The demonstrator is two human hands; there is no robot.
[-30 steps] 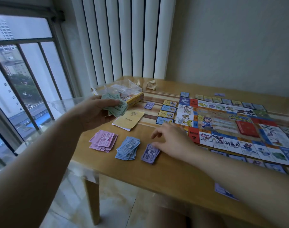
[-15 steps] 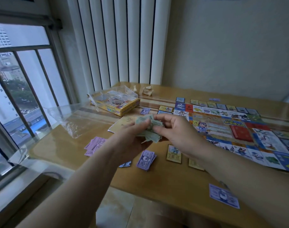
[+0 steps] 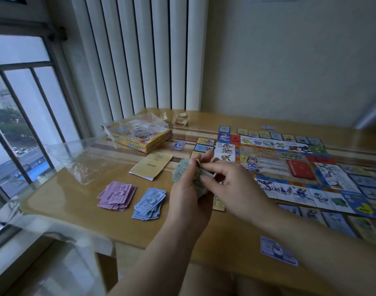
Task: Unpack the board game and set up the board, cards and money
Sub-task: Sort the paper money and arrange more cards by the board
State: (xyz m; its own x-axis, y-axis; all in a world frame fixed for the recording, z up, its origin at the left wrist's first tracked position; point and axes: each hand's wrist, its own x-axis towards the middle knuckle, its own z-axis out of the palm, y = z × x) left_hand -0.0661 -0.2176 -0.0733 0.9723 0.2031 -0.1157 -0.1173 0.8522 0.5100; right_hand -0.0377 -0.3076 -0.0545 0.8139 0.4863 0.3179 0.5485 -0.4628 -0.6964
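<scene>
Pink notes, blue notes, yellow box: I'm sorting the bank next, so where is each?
pink notes (image 3: 117,195), head view, middle of the pile.
blue notes (image 3: 149,203), head view, middle of the pile.
yellow box (image 3: 135,145), head view, near side wall.

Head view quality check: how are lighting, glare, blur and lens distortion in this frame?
Head view: dim, lit by daylight from the window at left; head view: sheen on the clear table cover near it; head view: the wide lens splays the vertical slats; head view: the green notes look soft, the game board smears toward its right edge.
</scene>
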